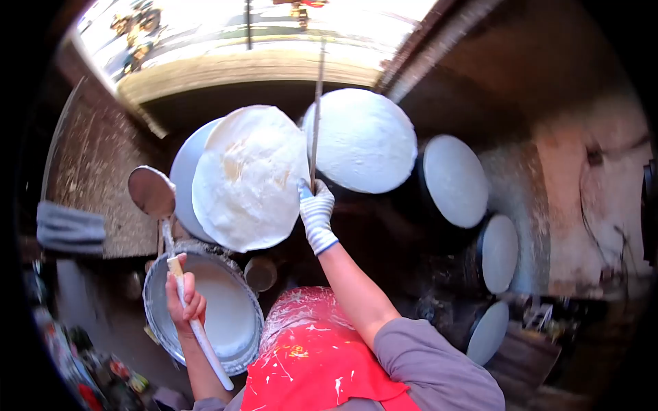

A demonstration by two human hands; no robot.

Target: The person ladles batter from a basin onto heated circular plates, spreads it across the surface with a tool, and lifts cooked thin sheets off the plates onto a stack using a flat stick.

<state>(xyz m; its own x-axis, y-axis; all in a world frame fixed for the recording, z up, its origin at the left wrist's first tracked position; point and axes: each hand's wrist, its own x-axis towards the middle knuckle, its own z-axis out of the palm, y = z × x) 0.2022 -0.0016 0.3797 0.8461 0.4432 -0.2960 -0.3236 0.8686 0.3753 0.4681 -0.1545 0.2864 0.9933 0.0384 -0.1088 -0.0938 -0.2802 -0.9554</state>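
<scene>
My bare left hand is wrapped round the pale handle of a ladle, whose round, wet-edged bowl is raised beyond a bucket of white batter. On my right hand is a white glove with a blue-edged cuff. Its fingers close round a long thin stick that points away from me. Beside the glove, a round white pancake with a few tan patches partly overlaps a pale round surface. Whether the gloved fingers also pinch the pancake's edge, I cannot tell.
Several round white-topped griddles curve along the right, the nearest to my glove being a large griddle. A wooden board with a folded grey cloth stands left. A small round container sits beside the bucket. A ledge runs along the front opening.
</scene>
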